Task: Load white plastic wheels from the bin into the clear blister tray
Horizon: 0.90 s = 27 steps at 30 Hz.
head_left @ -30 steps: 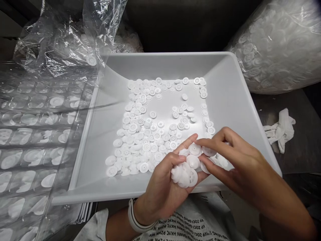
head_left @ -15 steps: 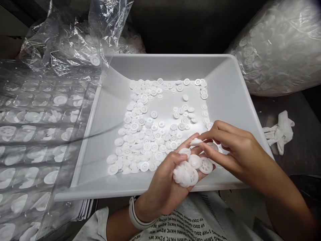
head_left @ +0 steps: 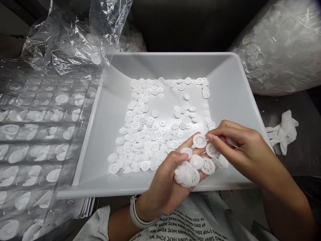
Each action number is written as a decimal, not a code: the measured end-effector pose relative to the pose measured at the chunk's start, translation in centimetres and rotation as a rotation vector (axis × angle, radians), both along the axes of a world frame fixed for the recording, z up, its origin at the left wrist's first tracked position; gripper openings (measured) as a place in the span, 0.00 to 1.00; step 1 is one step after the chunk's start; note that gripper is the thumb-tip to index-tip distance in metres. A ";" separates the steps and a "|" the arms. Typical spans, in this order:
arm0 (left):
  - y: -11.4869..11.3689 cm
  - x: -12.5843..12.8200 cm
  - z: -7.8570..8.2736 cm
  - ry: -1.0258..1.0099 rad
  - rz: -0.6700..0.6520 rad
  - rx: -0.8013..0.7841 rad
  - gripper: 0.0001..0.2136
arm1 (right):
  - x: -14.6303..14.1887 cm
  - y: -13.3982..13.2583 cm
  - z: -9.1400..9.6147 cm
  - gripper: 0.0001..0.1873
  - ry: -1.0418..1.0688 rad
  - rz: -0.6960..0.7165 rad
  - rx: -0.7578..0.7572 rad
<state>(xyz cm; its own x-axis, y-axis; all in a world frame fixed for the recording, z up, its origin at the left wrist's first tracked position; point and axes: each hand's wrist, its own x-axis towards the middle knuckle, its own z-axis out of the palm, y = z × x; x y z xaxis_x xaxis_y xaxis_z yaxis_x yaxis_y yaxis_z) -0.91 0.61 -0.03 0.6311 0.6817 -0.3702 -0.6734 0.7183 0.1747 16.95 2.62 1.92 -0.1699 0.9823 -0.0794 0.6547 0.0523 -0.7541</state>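
My left hand (head_left: 167,180) is palm up over the near edge of a white tray (head_left: 227,87), cupping several small white plastic wheels (head_left: 190,169) on its fingers. My right hand (head_left: 238,147) reaches in from the right. Its thumb and forefinger pinch one spoked white wheel (head_left: 200,141) at my left fingertips. More white wheels lie under the right palm. Many loose white wheels (head_left: 150,127) cover the tray floor, mostly on its left half and along the far and right sides.
A clear blister sheet (head_left: 32,134) with wheels in its pockets lies left of the tray, under crumpled clear plastic (head_left: 70,36). A big clear bag full of white wheels (head_left: 278,47) sits at the back right. A white glove (head_left: 283,130) lies on the dark table.
My right hand lifted one wheel from the pile, turned it on edge, and now holds it flat-side up at my left fingertips. The left hand has stayed in place.
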 end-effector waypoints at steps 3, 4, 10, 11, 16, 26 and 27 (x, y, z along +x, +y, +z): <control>0.1 0.0 0.0 -0.002 -0.002 -0.030 0.22 | 0.3 -0.4 0.1 0.04 -0.032 -0.029 0.051; 0.1 0.0 0.1 0.009 -0.005 -0.056 0.23 | 0.4 -0.6 0.1 0.05 -0.036 -0.034 0.061; 0.0 0.1 0.3 0.020 -0.009 -0.082 0.24 | 0.5 -1.5 -0.2 0.09 -0.005 -0.017 0.034; 0.0 0.1 0.3 0.011 -0.012 -0.078 0.24 | 0.4 -1.6 -0.2 0.09 -0.010 -0.016 0.026; -0.2 -0.2 0.0 -0.019 -0.036 -0.067 0.24 | 0.0 -1.3 -0.5 0.04 0.074 -0.049 -0.053; 0.1 -0.7 -0.7 -0.104 -0.117 -0.098 0.20 | -1.6 -0.6 -0.4 0.11 0.264 -0.100 -0.182; 0.2 -0.8 -0.8 -0.120 -0.139 -0.120 0.20 | -1.8 -0.7 -0.2 0.13 0.258 -0.146 -0.184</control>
